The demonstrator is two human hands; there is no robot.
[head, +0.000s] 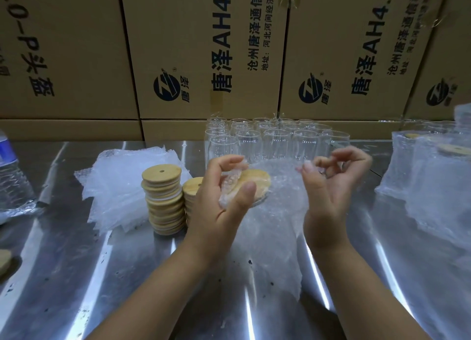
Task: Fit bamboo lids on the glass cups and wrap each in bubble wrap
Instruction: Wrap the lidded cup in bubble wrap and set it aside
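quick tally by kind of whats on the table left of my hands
bottle: 1
wrap pile: 1
lid stacks: 2
loose lid, cut off by the left edge: 1
total: 5

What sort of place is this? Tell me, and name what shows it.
Probably a warehouse packing station. Stacked printed cartons wall off the back, a steel table holds rows of empty glass cups, stacked bamboo lids and bubble wrap.
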